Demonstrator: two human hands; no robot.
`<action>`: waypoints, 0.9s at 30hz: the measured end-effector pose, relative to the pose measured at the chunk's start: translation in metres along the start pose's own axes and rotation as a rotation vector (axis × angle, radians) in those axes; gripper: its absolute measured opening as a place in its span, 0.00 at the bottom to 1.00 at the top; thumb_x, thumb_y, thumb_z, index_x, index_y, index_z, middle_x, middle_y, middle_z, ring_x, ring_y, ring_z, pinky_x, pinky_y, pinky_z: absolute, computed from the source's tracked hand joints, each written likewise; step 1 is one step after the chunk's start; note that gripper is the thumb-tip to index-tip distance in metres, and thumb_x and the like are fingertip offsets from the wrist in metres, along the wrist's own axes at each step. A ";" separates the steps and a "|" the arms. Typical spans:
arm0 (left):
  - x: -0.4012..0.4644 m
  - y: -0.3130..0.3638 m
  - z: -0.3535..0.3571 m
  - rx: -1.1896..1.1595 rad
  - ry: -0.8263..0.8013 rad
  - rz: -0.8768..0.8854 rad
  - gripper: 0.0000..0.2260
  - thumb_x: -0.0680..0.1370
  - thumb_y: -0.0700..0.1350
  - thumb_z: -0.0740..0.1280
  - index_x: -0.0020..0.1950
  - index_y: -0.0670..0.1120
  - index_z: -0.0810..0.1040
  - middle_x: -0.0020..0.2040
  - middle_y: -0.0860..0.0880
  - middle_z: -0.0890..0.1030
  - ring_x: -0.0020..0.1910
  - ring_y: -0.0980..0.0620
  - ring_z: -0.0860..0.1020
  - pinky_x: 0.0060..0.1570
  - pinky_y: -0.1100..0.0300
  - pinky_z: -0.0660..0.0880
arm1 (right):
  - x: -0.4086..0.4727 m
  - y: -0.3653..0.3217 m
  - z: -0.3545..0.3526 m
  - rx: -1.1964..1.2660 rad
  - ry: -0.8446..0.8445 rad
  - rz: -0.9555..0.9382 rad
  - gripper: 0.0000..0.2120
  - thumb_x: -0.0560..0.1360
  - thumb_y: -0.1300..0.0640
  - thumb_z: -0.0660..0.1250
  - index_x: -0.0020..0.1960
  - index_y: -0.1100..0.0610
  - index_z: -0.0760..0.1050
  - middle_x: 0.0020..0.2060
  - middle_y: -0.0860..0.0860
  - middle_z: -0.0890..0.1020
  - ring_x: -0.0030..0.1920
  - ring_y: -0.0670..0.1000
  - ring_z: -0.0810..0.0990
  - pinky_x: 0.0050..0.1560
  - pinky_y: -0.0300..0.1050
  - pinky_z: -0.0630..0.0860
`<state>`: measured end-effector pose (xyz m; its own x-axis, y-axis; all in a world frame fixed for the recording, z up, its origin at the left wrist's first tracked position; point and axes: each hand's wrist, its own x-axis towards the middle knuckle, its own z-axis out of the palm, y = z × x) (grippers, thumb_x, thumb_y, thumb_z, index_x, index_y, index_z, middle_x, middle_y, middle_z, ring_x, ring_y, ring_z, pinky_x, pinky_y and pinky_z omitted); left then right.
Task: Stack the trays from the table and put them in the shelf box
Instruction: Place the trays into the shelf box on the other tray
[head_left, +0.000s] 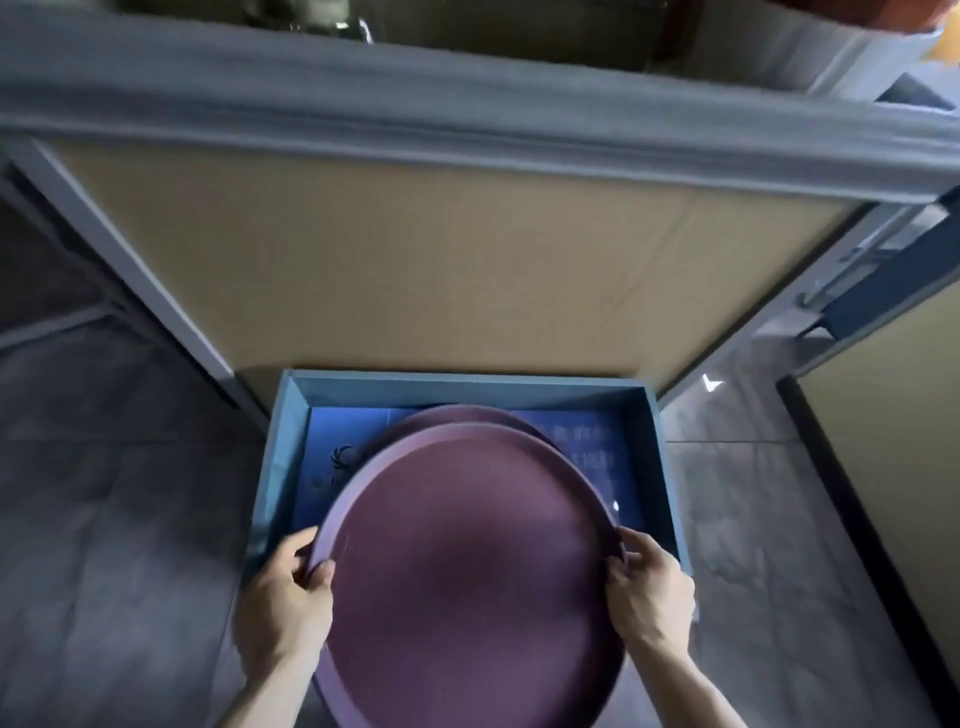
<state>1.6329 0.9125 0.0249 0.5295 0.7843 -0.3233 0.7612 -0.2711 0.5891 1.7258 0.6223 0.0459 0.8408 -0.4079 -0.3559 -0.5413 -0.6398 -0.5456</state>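
A large round purple tray (467, 571) hangs over the near part of the blue box (652, 441), held by its rim on both sides. My left hand (283, 597) grips the left rim, thumb inside. My right hand (649, 592) grips the right rim. Behind its far edge a second purple tray (457, 415) shows as a crescent, lower, inside the box; whether the two touch I cannot tell. The box floor is dark blue with pale print.
The box stands on a grey tiled floor (114, 519) under a grey metal shelf beam (467, 114). A tan board (415, 270) backs the shelf bay. Grey uprights (130, 260) flank the box left and right.
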 end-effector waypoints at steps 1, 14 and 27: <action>0.005 0.000 0.005 0.004 0.009 -0.003 0.14 0.73 0.42 0.73 0.57 0.53 0.82 0.52 0.47 0.86 0.51 0.40 0.82 0.44 0.54 0.70 | 0.006 0.000 0.006 0.000 0.011 0.003 0.18 0.70 0.63 0.68 0.57 0.48 0.82 0.45 0.52 0.87 0.48 0.57 0.84 0.48 0.47 0.75; 0.030 0.006 0.027 0.100 0.097 0.086 0.16 0.74 0.42 0.72 0.61 0.49 0.82 0.52 0.43 0.86 0.51 0.37 0.81 0.48 0.50 0.75 | 0.041 -0.016 0.039 -0.075 0.060 -0.022 0.22 0.70 0.63 0.67 0.61 0.45 0.81 0.52 0.54 0.86 0.52 0.62 0.82 0.52 0.50 0.78; 0.045 0.012 0.036 0.150 0.142 0.102 0.13 0.73 0.41 0.74 0.57 0.49 0.84 0.49 0.45 0.87 0.48 0.38 0.81 0.45 0.52 0.74 | 0.061 -0.018 0.040 -0.125 0.065 -0.056 0.19 0.68 0.64 0.69 0.53 0.47 0.84 0.46 0.53 0.87 0.49 0.62 0.82 0.50 0.50 0.78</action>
<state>1.6793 0.9245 -0.0093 0.5569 0.8162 -0.1541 0.7592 -0.4250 0.4931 1.7867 0.6347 0.0034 0.8706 -0.4078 -0.2752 -0.4918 -0.7371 -0.4635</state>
